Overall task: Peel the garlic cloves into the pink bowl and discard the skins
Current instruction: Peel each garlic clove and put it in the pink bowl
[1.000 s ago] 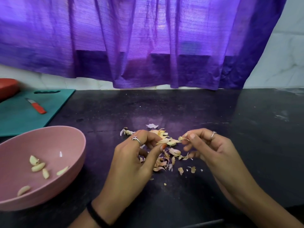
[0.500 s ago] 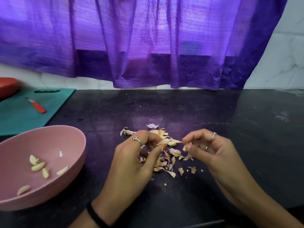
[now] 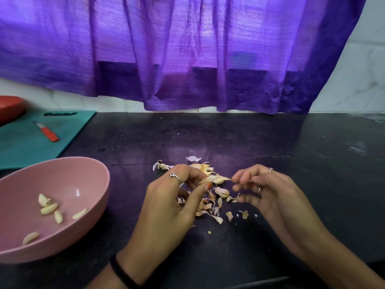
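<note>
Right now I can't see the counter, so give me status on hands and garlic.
Left hand pinching half-peeled clove. Right hand loosely curled, holding nothing. Five peeled cloves in pink bowl. Skins on counter between hands, nothing blocking.

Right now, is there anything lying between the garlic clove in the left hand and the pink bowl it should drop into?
Nothing visible. The left hand pinches the garlic clove above the skins, and only bare dark counter lies between it and the pink bowl at its left.
</note>
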A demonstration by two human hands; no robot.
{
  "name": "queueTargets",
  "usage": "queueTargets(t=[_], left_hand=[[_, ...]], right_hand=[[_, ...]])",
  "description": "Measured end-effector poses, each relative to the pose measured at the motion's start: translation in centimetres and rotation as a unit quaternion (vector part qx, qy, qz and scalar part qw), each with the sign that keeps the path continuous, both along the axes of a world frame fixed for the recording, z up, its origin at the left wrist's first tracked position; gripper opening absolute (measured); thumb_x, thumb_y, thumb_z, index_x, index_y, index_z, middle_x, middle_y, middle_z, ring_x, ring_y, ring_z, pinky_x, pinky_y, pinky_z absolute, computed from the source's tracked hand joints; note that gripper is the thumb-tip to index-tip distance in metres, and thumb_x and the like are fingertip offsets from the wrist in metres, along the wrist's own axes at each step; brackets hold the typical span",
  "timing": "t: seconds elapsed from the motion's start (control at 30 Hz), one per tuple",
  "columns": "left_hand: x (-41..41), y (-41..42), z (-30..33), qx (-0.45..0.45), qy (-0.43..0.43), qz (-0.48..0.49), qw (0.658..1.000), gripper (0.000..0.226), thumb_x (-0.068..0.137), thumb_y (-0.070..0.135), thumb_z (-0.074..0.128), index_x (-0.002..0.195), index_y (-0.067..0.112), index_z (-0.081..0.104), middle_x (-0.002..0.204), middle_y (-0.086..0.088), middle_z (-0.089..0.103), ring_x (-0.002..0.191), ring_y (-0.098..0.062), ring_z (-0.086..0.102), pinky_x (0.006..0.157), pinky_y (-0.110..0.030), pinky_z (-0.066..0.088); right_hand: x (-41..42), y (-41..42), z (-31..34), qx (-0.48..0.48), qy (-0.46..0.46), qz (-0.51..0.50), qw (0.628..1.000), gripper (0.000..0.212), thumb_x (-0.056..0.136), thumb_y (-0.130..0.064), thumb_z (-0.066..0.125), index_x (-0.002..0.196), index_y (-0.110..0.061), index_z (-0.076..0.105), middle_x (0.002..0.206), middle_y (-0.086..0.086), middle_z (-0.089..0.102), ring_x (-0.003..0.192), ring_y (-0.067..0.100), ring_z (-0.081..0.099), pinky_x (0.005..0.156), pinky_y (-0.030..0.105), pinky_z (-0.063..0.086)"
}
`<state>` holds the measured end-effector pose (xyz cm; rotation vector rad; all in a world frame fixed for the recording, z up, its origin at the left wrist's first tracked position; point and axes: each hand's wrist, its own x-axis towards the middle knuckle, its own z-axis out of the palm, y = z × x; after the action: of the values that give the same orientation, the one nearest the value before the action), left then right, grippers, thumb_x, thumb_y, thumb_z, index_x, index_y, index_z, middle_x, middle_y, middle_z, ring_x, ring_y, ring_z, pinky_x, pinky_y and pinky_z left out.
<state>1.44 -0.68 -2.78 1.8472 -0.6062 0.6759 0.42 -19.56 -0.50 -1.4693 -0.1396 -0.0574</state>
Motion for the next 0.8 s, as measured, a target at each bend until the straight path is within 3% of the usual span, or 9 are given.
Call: queueTargets(t=[0.07,0.2,0.37,0.57,0.8], left_hand=[[-0.01,-0.02,0.02,0.003,-0.003,0.003,1.000,0.006,0.083,0.019,0.066,0.087,0.023,0.065,0.080,0.014,0.060,0.072,-0.008,0.060,0.062,-0.027,0.052],[-0.07,-0.05,0.02,0.004,-0.002,0.002,1.000,0.003,0.083,0.019,0.066,0.086,0.019,0.065,0.079,0.014,0.060,0.072,-0.008,0.060,0.062,-0.028,0.052],[-0.06,-0.05,0.02,0.009,-0.006,0.004,1.000,0.003,0.083,0.018,0.066,0.086,0.019,0.065,0.079,0.013,0.060,0.073,-0.009,0.060,0.061,-0.028,0.052],[-0.12,-0.03,0.09,0.015,-0.015,0.006,1.000,0.003,0.083,0.017,0.067,0.086,0.018,0.065,0.082,0.013,0.060,0.074,-0.008,0.060,0.061,-0.025,0.051],[-0.01,-0.02,0.02,0.008,-0.008,0.002,1.000,0.007,0.080,0.016,0.068,0.087,0.017,0.066,0.083,0.015,0.060,0.073,-0.004,0.061,0.060,-0.017,0.050]], right_hand=[[0.14,-0.08,-0.11,0.014,0.010,-0.002,1.000,0.039,0.087,-0.003,0.040,0.060,-0.016,0.065,0.085,0.008,0.068,0.077,0.018,0.061,0.071,0.035,0.048],[0.17,0.02,-0.08,0.028,0.021,0.012,0.999,0.025,0.078,-0.015,0.046,0.062,-0.015,0.065,0.084,0.009,0.067,0.076,0.018,0.062,0.068,0.032,0.051],[0.11,0.05,-0.18,0.043,0.034,-0.001,0.998,0.041,0.094,-0.008,0.037,0.063,-0.013,0.063,0.085,0.009,0.066,0.078,0.021,0.060,0.071,0.036,0.048],[0.14,0.04,-0.27,0.043,0.055,-0.005,0.998,0.026,0.082,-0.032,0.054,0.063,-0.015,0.057,0.086,0.010,0.065,0.079,0.021,0.059,0.072,0.036,0.050],[-0.09,0.32,-0.35,0.011,0.042,-0.016,0.999,0.026,0.072,-0.031,0.065,0.081,-0.006,0.063,0.081,0.008,0.064,0.077,0.016,0.060,0.071,0.031,0.051]])
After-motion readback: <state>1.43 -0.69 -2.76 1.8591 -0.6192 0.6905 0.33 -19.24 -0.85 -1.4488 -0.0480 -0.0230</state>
